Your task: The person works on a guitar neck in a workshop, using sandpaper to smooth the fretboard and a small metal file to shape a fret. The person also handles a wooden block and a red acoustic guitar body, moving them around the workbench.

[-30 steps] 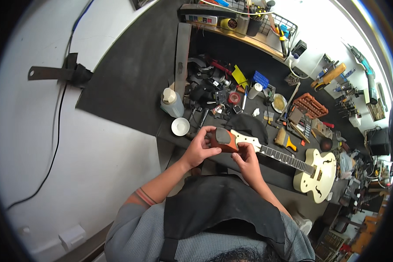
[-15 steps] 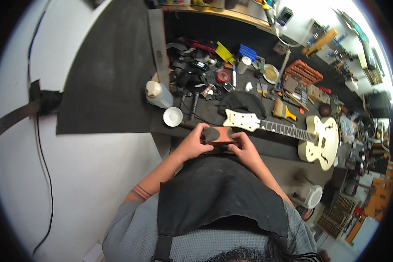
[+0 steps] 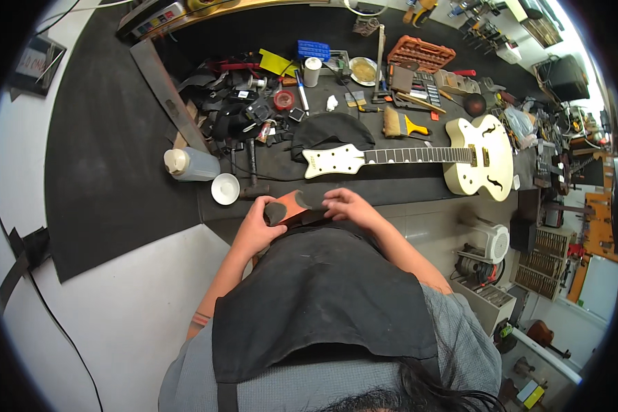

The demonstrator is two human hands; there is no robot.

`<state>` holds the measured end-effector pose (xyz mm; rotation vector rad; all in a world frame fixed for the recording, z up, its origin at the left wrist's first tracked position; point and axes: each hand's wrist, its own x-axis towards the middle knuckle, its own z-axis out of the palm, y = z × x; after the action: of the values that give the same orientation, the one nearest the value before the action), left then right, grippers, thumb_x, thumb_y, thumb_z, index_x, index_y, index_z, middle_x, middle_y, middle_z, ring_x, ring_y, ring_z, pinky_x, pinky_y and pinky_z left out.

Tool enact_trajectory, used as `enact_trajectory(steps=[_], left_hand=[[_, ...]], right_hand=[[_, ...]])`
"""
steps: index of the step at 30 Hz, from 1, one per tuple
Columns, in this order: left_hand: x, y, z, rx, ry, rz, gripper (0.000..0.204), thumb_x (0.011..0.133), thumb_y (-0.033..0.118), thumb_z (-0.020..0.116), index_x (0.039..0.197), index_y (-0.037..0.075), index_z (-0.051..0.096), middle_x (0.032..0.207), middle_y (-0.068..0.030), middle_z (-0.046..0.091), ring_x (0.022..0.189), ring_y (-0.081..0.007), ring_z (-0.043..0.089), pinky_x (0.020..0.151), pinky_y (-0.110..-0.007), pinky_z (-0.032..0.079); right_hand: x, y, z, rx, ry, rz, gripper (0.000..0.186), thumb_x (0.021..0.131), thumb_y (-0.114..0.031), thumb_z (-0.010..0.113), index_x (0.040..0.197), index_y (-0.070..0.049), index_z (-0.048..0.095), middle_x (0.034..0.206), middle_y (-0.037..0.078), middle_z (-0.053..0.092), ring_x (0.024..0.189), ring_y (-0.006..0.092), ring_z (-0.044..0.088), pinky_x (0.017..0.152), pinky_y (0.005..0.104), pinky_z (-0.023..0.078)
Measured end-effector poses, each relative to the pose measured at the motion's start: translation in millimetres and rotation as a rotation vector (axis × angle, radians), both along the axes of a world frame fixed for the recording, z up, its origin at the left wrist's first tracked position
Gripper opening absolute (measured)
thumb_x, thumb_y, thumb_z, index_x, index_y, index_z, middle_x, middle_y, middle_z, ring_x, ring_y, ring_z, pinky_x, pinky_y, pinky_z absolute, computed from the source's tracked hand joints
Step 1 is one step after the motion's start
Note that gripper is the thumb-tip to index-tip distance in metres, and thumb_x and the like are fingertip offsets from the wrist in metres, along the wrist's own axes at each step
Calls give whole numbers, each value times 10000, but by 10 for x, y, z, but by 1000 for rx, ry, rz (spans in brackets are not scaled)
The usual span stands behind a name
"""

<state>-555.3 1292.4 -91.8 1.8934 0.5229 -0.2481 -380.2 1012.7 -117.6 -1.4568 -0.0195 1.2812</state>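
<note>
My left hand [image 3: 257, 226] grips an orange-red block [image 3: 288, 206] with dark grey pads on its curved ends, low in front of the black apron. My right hand [image 3: 350, 209] is at the block's right end with its fingers loosely apart; whether the fingertips touch it is unclear. Just beyond, on the black-covered bench [image 3: 384, 192], lies a cream electric guitar [image 3: 460, 174], its headstock [image 3: 333, 160] above my hands and its body at the right. A small white dish [image 3: 224, 189] sits to the left of the block.
A translucent bottle [image 3: 192, 165] stands left of a hammer [image 3: 253, 172]. Behind the guitar lie a wide paintbrush [image 3: 398, 122], black cloth [image 3: 329, 134], a red tool case [image 3: 419, 53] and heaped small parts. A white machine [image 3: 487, 240] is below the bench's right side.
The view has swung, showing the bench flatter and higher in the picture. My left hand still holds the block; the fingers of my right hand have loosened from it and spread apart.
</note>
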Motion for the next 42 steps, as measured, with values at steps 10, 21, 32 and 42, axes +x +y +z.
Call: enact_trajectory(steps=[10, 21, 32, 42], left_hand=[[178, -110, -333, -62, 89, 11, 690, 782, 149, 924, 1366, 64, 567, 1354, -177, 665, 1223, -321, 681, 1032, -440, 558], [1293, -1455, -914, 160, -159, -425, 660, 821, 29, 810, 1421, 59, 536, 1459, -194, 564, 1328, -462, 612, 1078, -495, 545], [1888, -1787, -559, 592, -460, -372, 731, 847, 103, 802, 1524, 107, 526, 1449, -172, 574, 1332, -395, 607, 1173, -533, 456], [3017, -1912, -550, 810, -333, -582, 360, 775, 111, 750, 1133, 79, 719, 1010, -111, 775, 1074, -306, 734, 1130, -594, 405]], right_hand=[[980, -935, -1372, -669, -771, -695, 952, 801, -229, 961, 1488, 98, 388, 1456, 318, 452, 1343, 453, 512, 1186, 508, 451], [1139, -1002, -1246, -777, -1002, -586, 671, 856, -301, 897, 1308, 46, 541, 1255, 273, 617, 1230, 520, 601, 1093, 587, 499], [1168, -1128, -1385, -755, -959, -522, 775, 813, -326, 903, 1358, 66, 515, 1319, 281, 644, 1281, 480, 613, 1139, 570, 469], [1219, -1377, -1296, -661, -1067, -479, 724, 807, -404, 905, 1290, 35, 592, 1196, 228, 697, 1212, 433, 654, 1106, 536, 492]])
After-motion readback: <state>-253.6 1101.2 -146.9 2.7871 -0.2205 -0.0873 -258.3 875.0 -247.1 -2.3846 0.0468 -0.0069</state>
